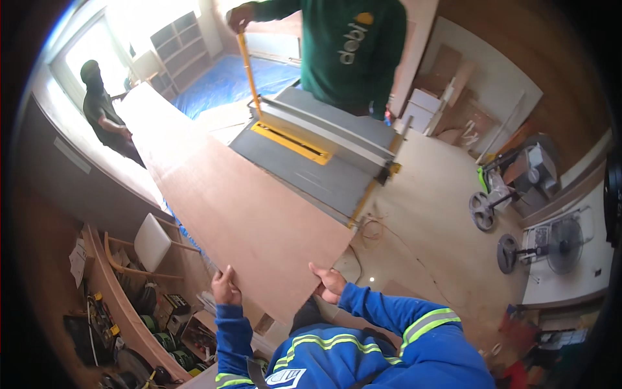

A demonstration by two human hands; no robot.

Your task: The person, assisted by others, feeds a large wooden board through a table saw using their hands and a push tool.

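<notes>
A long plywood sheet (240, 201) stretches from my body toward the far left, held up off the floor. My left hand (226, 288) grips its left edge near the close end, thumb on top. At the right near corner my right hand (329, 282) clasps the edge, thumb above and fingers below. A person (103, 117) in dark clothes stands by the sheet's far end, one hand near its edge. Beside the sheet's right side is a table saw (304, 155) with a yellow insert plate and a metal fence.
Behind the saw, a person in a green sweater (350, 52) holds a yellow stick (249, 71). Two standing fans (564, 243) are at the right. A cable (414, 256) crosses the floor. Tools (172, 311) and a chair (152, 243) stand left; blue sheeting (227, 84) covers the far floor.
</notes>
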